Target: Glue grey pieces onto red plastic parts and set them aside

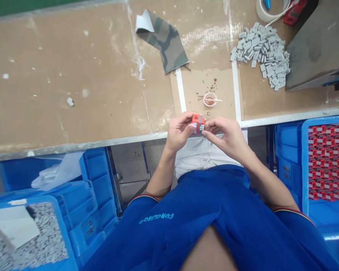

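At the table's front edge my left hand (178, 131) grips a small red plastic part (197, 119) with a grey band between thumb and fingers. On the right side of that part sits a small light-grey piece (202, 127), pinched by the fingertips of my right hand (226, 133). Just beyond both hands stands a small round cup (209, 99) with reddish-brown contents and a thin white stick lying across its rim. A tiny dark metallic bit (208, 113) lies between the cup and my hands.
A heap of small grey pieces (261, 51) lies at the back right, beside a grey metal box (319, 45) and a tape roll (261, 11). Camouflage cloth (169, 41) lies farther back. Blue crates hold red parts (327, 162) at right and grey pieces (51, 233) at left.
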Action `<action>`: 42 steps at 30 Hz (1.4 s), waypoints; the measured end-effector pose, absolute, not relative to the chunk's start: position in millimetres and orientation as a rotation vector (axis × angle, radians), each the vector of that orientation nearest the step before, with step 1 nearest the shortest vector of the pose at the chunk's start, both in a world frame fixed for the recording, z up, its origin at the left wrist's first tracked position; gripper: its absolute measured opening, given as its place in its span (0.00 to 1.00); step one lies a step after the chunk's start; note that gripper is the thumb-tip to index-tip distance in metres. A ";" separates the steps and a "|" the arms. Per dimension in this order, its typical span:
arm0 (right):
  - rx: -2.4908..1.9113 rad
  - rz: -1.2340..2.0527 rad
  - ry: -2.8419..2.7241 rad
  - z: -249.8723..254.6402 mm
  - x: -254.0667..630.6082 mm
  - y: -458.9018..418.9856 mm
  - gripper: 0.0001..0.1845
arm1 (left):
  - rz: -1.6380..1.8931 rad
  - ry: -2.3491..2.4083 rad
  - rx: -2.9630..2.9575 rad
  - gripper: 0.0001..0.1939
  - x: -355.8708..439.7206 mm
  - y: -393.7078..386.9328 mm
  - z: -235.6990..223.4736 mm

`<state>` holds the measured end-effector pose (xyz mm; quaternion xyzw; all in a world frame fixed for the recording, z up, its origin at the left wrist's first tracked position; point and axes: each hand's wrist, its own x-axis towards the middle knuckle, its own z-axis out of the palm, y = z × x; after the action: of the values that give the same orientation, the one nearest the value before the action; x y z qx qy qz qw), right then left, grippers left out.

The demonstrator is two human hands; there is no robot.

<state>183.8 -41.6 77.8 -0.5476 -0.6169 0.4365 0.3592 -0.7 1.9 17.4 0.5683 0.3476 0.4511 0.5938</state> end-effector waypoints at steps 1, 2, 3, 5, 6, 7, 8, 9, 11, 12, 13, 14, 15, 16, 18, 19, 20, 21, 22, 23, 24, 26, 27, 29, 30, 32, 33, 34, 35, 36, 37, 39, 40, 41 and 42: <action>-1.359 1.043 -1.578 76.7 181.4 -44.6 0.07 | 1.091 0.800 1.268 0.29 1.0 0.5 18.0; -1.316 0.953 -1.561 74.6 178.1 -47.7 0.12 | 1.131 0.792 1.207 0.30 3.2 -1.5 18.9; -1.290 0.867 -1.546 71.8 174.1 -50.8 0.18 | 1.156 0.783 1.145 0.30 5.8 -4.3 20.2; -1.291 0.732 -1.527 65.3 166.4 -56.4 0.24 | 1.154 0.774 1.037 0.29 11.4 -11.8 23.5; -1.311 0.689 -1.527 62.4 163.5 -58.9 0.25 | 1.142 0.776 0.995 0.29 14.0 -16.2 25.3; -1.335 0.654 -1.529 60.1 161.7 -61.0 0.25 | 1.128 0.780 0.964 0.29 16.3 -20.8 27.0; -1.356 0.623 -1.534 58.7 161.2 -62.8 0.24 | 1.115 0.781 0.941 0.28 18.1 -25.1 28.6; -1.369 0.597 -1.543 58.3 161.8 -64.3 0.24 | 1.100 0.776 0.926 0.28 19.4 -29.0 30.2; -1.368 0.546 -1.574 60.3 165.9 -66.3 0.24 | 1.065 0.742 0.914 0.25 20.3 -34.7 33.2; -1.359 0.522 -1.591 62.3 168.8 -66.8 0.24 | 1.043 0.720 0.918 0.24 20.1 -36.3 34.9; -1.342 0.501 -1.608 64.7 171.9 -67.0 0.25 | 1.029 0.700 0.936 0.22 19.4 -37.1 37.0; -1.319 0.488 -1.626 67.3 175.0 -67.0 0.25 | 1.023 0.691 0.972 0.21 18.5 -37.3 39.6; -1.296 0.482 -1.645 69.9 178.0 -66.8 0.25 | 1.032 0.699 1.027 0.21 17.3 -37.0 42.7; -1.277 0.485 -1.667 72.3 180.7 -66.6 0.25 | 1.062 0.723 1.100 0.21 15.9 -36.5 46.4; -1.267 0.514 -1.718 76.2 185.0 -66.5 0.25 | 1.150 0.787 1.283 0.20 13.1 -35.2 54.9; -1.273 0.535 -1.740 77.6 186.6 -66.7 0.25 | 1.190 0.813 1.375 0.18 11.8 -34.7 59.4; -1.282 0.557 -1.756 78.8 187.8 -67.1 0.25 | 1.218 0.827 1.453 0.16 10.8 -34.3 63.6; -1.290 0.574 -1.761 79.7 188.6 -67.6 0.26 | 1.230 0.831 1.511 0.13 10.0 -34.2 67.5; -1.299 0.586 -1.755 80.6 189.1 -68.2 0.27 | 1.230 0.830 1.546 0.12 9.6 -34.2 70.8; -1.308 0.591 -1.743 81.4 189.4 -68.9 0.28 | 1.227 0.831 1.558 0.11 9.5 -34.3 73.7; -1.318 0.589 -1.730 82.4 189.6 -69.5 0.28 | 1.228 0.835 1.553 0.10 9.6 -34.5 76.2; -1.342 0.587 -1.716 85.3 189.9 -70.1 0.27 | 1.226 0.844 1.524 0.09 9.9 -35.0 80.3; -1.348 0.590 -1.718 87.1 190.2 -70.1 0.26 | 1.222 0.849 1.509 0.08 9.9 -35.2 82.3; -1.343 0.606 -1.732 91.3 191.4 -69.0 0.24 | 1.197 0.858 1.481 0.07 9.3 -35.1 86.0; -1.333 0.617 -1.738 93.4 192.3 -68.1 0.23 | 1.181 0.860 1.467 0.06 8.8 -34.8 87.7; -1.313 0.642 -1.758 97.0 194.5 -65.5 0.23 | 1.158 0.860 1.444 0.06 7.7 -33.7 90.2; -1.309 0.656 -1.773 98.5 195.5 -64.1 0.23 | 1.155 0.857 1.435 0.05 7.2 -33.0 91.0; -1.310 0.670 -1.790 99.6 196.5 -62.6 0.23 | 1.159 0.852 1.429 0.05 6.9 -32.3 91.5; -1.310 0.680 -1.808 100.6 197.1 -61.3 0.23 | 1.165 0.848 1.426 0.05 6.8 -31.7 91.7; -1.307 0.689 -1.826 101.5 197.6 -60.2 0.24 | 1.170 0.850 1.426 0.05 6.8 -31.4 91.7; -1.300 0.691 -1.841 102.4 197.7 -59.2 0.24 | 1.174 0.860 1.427 0.05 7.1 -31.3 91.7; -1.298 0.680 -1.866 104.5 197.0 -57.9 0.23 | 1.182 0.895 1.433 0.05 7.7 -32.3 91.6; -1.306 0.667 -1.882 105.7 196.4 -57.5 0.22 | 1.189 0.911 1.439 0.05 8.0 -33.2 91.7; -1.320 0.652 -1.901 106.9 195.8 -57.3 0.21 | 1.195 0.923 1.443 0.05 8.0 -34.3 91.7; -1.332 0.637 -1.923 108.2 195.1 -57.3 0.20 | 1.202 0.926 1.446 0.05 7.8 -35.6 91.8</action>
<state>195.1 -57.3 108.2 -0.5143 -0.7428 0.2460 0.3510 7.8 -35.6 91.8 0.5977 0.3829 0.4968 0.4993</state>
